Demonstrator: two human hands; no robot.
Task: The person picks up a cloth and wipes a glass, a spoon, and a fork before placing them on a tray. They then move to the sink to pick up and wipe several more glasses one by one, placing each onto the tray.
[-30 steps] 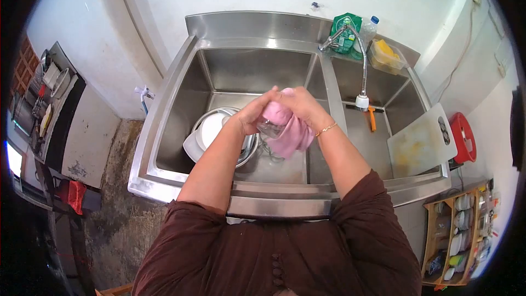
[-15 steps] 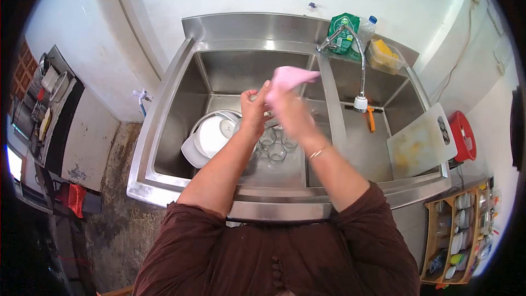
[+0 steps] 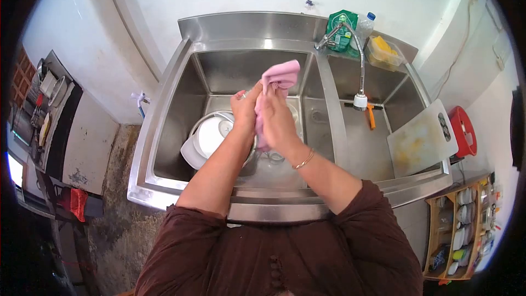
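Above the left sink basin my two hands are close together. My left hand is closed around what looks like a clear glass; only a small part of it shows at the fingers. In my right hand is a pink cloth, pressed against the left hand. Part of the cloth sticks up beyond the fingers and part hangs below the palm. Beneath lie white bowls stacked in the basin and clear glasses, mostly hidden by my right hand.
A faucet with a flexible hose hangs over the right basin. A cutting board leans at its right edge beside a red basin. Behind stand a green pouch, a plastic bottle and a container with a yellow sponge.
My right hand has moved left against the left hand, bringing the cloth with it. The cloth is now upright and bunched between the hands. My left hand has shifted slightly left.
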